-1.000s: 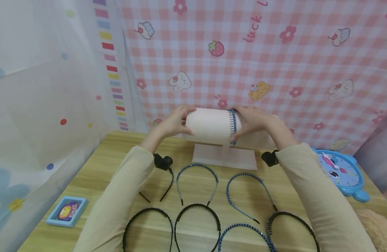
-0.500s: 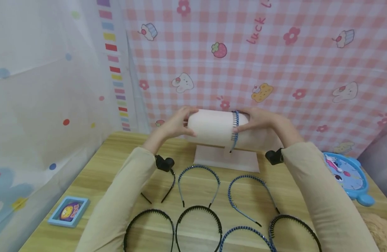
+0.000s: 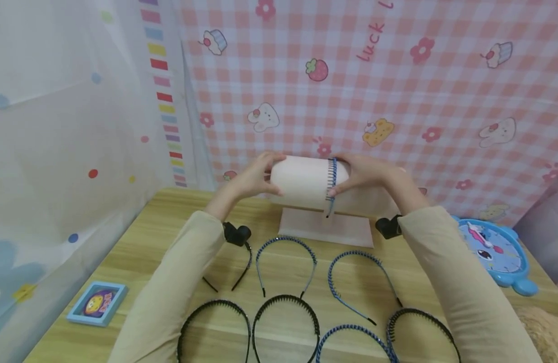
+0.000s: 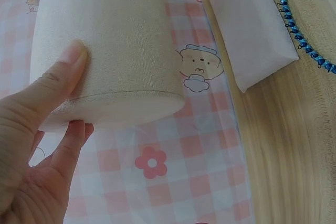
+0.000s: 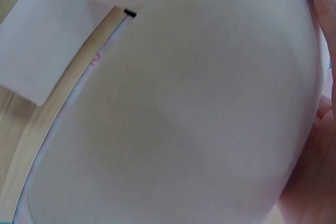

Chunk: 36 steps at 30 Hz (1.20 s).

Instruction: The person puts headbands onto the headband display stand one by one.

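A pale, padded cylindrical headband display stand (image 3: 299, 176) lies across the back of the table on a flat base (image 3: 324, 227). My left hand (image 3: 256, 176) grips its left end; in the left wrist view the thumb (image 4: 65, 69) presses the side while fingers bend round the end face. Right of the cylinder's middle sits a blue beaded headband (image 3: 332, 176) with comb teeth, its dark tip hanging near the post. My right hand (image 3: 367, 174) pinches this headband against the cylinder, thumb in front, fingers over the top. The right wrist view mostly shows the cylinder, hiding the fingertips.
On the wooden table lie several headbands, including a blue one (image 3: 285, 238) and a black one (image 3: 285, 297). A blue clock (image 3: 492, 247) stands at right, a small blue frame (image 3: 97, 304) at left. Behind the stand hangs a checked cloth (image 3: 279, 75).
The right hand has shifted the blue headband slightly left along the cylinder. Its lower tip now shows hanging below the thumb. The left hand stays on the cylinder's end.
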### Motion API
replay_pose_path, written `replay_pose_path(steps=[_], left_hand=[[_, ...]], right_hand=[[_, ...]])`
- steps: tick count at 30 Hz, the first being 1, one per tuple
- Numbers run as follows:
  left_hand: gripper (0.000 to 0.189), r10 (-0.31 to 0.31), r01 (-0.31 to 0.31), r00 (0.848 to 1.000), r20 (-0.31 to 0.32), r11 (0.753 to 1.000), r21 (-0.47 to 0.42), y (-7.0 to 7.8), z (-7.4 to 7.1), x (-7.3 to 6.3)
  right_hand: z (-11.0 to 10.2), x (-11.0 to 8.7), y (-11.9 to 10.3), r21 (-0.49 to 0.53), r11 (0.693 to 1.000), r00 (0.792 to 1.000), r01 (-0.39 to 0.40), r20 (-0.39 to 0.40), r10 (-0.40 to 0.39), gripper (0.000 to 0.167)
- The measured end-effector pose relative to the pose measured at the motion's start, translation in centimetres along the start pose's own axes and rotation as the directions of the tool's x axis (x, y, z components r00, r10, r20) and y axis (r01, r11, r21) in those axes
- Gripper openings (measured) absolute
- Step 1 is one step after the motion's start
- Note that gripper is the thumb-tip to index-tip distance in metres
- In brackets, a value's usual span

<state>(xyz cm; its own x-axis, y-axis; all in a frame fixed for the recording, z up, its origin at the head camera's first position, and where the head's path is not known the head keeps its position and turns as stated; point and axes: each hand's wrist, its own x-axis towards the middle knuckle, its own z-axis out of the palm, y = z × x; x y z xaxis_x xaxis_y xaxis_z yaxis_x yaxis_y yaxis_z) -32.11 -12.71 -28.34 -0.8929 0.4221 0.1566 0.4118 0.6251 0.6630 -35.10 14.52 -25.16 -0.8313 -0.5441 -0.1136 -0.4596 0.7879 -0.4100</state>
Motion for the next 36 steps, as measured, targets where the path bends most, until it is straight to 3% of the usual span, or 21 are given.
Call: replay_pose_path(steps=[11,21,29,36], left_hand=[[0.085,-0.009,0.009,1.0,-0.004,1.0,-0.015,-0.3,-0.1,-0.1],[0.084,0.0,0.001,1.0,0.009,1.0,-0.023,-0.3,0.0,-0.1],[0.082,-0.004,0.004,1.0,0.017,1.0,-0.024,-0.2,0.0,0.0],[0.082,-0.004,0.005,1.0,0.02,0.999,-0.037,-0.2,0.0,0.0]], right_hand=[[0.9,1.6,-1.8,-0.043,0.999,1.0,0.004,-0.017,-0.005,0.107],[1.8,3.0,-3.2,-0.049,0.998,0.997,0.039,-0.072,-0.042,0.091],[1.9,3.8,-5.0,-0.095,0.993,0.996,0.066,-0.051,-0.071,0.095],[1.8,4.1,-5.3,-0.091,0.991,0.995,0.095,-0.028,-0.098,0.096]])
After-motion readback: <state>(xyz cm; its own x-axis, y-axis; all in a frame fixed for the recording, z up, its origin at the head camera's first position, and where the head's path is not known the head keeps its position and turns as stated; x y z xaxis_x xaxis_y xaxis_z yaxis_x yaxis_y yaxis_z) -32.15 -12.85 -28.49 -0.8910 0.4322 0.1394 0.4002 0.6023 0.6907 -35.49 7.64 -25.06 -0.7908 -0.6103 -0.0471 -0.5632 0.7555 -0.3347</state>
